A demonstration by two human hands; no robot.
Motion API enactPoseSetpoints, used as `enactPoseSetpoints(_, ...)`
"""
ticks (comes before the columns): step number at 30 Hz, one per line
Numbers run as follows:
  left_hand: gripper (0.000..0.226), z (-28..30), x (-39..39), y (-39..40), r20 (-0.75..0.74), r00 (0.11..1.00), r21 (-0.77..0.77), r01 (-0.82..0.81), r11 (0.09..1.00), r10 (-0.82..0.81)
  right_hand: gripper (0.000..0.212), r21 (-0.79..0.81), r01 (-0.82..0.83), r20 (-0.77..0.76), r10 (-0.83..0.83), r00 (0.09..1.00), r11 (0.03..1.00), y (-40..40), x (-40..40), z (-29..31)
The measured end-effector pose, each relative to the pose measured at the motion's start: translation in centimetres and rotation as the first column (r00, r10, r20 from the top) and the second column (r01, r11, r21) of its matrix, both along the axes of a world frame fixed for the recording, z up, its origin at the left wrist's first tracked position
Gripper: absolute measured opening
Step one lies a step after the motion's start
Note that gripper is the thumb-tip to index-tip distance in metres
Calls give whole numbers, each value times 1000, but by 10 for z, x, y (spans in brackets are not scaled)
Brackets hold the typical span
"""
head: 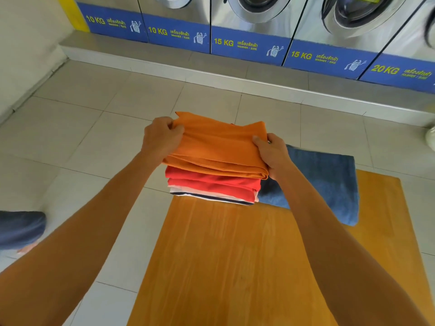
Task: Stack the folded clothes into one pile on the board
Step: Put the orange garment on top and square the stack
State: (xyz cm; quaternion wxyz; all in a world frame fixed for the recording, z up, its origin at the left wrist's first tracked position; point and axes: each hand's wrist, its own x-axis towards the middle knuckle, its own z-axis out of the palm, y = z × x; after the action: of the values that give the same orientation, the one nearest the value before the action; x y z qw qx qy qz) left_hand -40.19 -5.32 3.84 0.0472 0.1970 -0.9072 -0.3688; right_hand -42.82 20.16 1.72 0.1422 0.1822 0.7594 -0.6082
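Two hands are clamped on the orange folded garment (219, 147), one per side: the left hand (162, 137) is bunched on its left edge w/ fingers curled into the cloth, the right hand (273, 152) is closed on its right edge, thumb on top. The garment is held as top layer of a pile between the hands; directly under it a red folded garment (211, 182) is seen, and under that a white piece w/ dark stripe (211, 197). The pile is set at the far end of the wooden table (235, 255), beyond the forearms. Just right of the right hand, touching the pile's side, a blue folded towel (329, 182) is laid on the table, partly over its far edge. Farther ahead of the hands, washing machines (247, 27) w/ blue kg labels are lined along the tiled floor (94, 137).
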Motion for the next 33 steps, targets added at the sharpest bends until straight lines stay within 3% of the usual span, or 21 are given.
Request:
enactPoseSetpoints(4,10,-6,9,-6,125,989,193,-97,976,73,45,121,-13,-29,16,999,993,-3,8,-7)
enactPoseSetpoints(10,31,-14,16,-13,106,993,46,-58,997,53,57,385,-62,-58,91,994,921,-1,12,-14)
enactPoseSetpoints(13,47,-6,7,-6,42,998,-52,-44,998,46,56,581,18,-212,130,968,814,-17,13,-2)
enactPoseSetpoints(16,57,1,-12,9,32,999,-100,-38,994,42,53,712,-24,-321,356,878,702,-51,19,12)
enactPoseSetpoints(19,53,4,-27,19,103,991,42,-92,995,88,51,811,-182,-221,578,786,557,-83,28,2)
enactPoseSetpoints(21,36,2,-31,19,85,990,87,-121,989,113,56,821,-302,-119,662,740,485,-96,38,-13)
enactPoseSetpoints(24,19,-4,-29,11,42,979,132,-202,970,198,63,851,-348,-75,746,662,394,-100,51,-26)
enactPoseSetpoints(27,24,-14,-24,5,-86,978,-50,-194,980,189,61,868,-353,-93,812,577,350,-94,56,-26)
enactPoseSetpoints(30,36,-17,-25,7,-211,976,-295,-107,950,45,59,861,-372,-98,831,547,346,-89,55,-23)
enactPoseSetpoints(33,57,-20,-35,10,-33,999,-408,-37,912,26,57,846,-378,-127,829,544,377,-90,57,-20)
